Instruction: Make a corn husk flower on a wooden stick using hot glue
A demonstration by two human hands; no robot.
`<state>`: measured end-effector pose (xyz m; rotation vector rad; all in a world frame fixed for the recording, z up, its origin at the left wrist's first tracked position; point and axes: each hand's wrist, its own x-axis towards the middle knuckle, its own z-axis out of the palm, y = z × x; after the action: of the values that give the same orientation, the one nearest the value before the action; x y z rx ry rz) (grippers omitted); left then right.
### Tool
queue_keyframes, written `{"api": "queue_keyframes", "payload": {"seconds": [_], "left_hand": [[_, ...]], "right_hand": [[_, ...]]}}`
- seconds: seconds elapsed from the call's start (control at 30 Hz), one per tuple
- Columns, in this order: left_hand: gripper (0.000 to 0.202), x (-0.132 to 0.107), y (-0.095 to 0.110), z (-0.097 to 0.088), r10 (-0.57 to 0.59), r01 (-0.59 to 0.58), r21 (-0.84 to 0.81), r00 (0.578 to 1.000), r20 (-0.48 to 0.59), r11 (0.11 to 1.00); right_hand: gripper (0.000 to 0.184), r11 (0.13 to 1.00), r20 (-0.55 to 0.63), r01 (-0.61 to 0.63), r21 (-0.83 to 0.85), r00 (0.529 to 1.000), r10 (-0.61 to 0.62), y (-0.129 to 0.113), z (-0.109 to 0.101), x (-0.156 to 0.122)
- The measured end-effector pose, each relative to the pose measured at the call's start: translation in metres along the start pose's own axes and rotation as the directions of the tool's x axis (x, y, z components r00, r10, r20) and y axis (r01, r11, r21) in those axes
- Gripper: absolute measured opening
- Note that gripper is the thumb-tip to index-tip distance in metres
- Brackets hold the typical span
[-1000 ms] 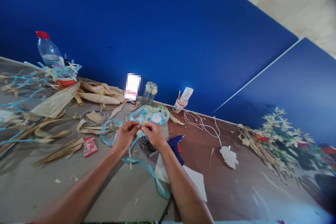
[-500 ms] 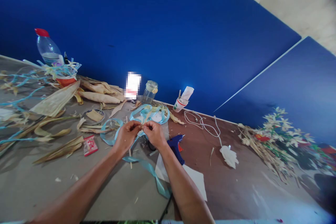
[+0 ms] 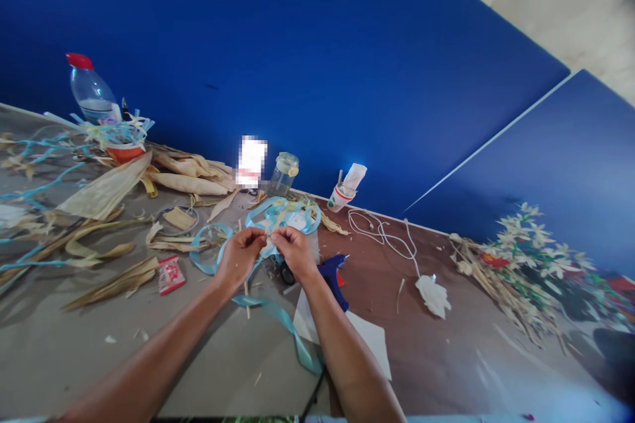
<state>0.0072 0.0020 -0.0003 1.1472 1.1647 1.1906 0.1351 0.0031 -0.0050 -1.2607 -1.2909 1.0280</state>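
Note:
My left hand (image 3: 244, 250) and my right hand (image 3: 292, 251) meet over the middle of the table. Both are closed, thumb and forefinger pinched around a small pale strip of dried corn husk (image 3: 268, 236); most of it is hidden by the fingers. Beneath and behind them lies a loose coil of light blue ribbon (image 3: 211, 269), with a long tail (image 3: 285, 320) running toward me between my forearms. Scissors (image 3: 286, 272) show partly below my right hand. A blue glue gun (image 3: 335, 277) rests just right of my right wrist, beside white paper (image 3: 370, 340).
Dried husks (image 3: 191, 183) are heaped at the back left, near a red-capped bottle (image 3: 94, 89). A clear jar (image 3: 284, 174) and a paper cup (image 3: 341, 197) stand against the blue partition (image 3: 317, 66). A white cable (image 3: 380, 228) and white flowers (image 3: 530, 238) lie to the right.
My fingertips have parted slightly, the right hand shifting a little to the right. The other things stay where they were.

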Motion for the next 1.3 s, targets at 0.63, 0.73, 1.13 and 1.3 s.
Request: {"api": "queue_keyframes", "payload": {"seconds": [0.63,0.73,1.13,1.3], "left_hand": [[0.019,0.002,-0.005,-0.002,0.003,-0.002,-0.056,1.000,0.024,0.998],[0.018,0.001,-0.005,-0.002,-0.013,0.015,-0.080,0.999,0.030,0.997],[0.019,0.000,0.001,-0.001,-0.033,0.037,-0.129,0.999,0.029,0.991],[0.023,-0.001,0.003,-0.001,-0.029,0.034,-0.106,0.999,0.042,0.994]], "right_hand": [[0.015,0.977,0.123,0.181,-0.110,0.978,-0.168,-0.006,-0.006,-0.002],[0.012,0.973,0.158,0.213,-0.093,0.968,-0.197,-0.003,-0.008,-0.001],[0.008,0.928,0.125,0.288,-0.237,0.956,-0.265,-0.003,-0.008,-0.001],[0.009,0.894,0.127,0.331,-0.302,0.943,-0.306,-0.006,-0.008,-0.002]]}}
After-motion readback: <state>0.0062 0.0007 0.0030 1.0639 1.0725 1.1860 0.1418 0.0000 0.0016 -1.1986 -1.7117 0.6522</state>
